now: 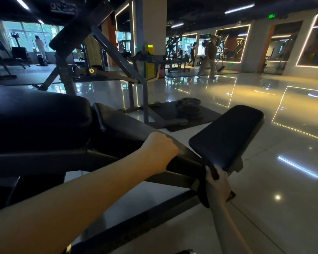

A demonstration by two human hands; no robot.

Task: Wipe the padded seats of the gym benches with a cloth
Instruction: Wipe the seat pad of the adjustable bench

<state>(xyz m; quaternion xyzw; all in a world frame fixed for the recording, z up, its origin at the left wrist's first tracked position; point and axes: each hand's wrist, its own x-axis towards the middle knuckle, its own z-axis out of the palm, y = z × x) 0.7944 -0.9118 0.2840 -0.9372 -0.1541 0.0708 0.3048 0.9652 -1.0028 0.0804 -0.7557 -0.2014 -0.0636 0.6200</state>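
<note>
- Right hand (218, 186): grip closed round a dark cloth (204, 197), at the near end of the small seat pad (226, 136).
- Left hand (160, 151): grip curled over the edge of the sloping back pad (121, 121).
- Advised: bring the cloth onto the pad top and stroke flat to its far end in overlapping passes.
- Unclear: the cloth merges with the dark frame, so its extent and any contact with the pad cannot be told.

The left hand (160, 151) and right hand (218, 187) are bare, like both forearms (81, 198) behind them.
</note>
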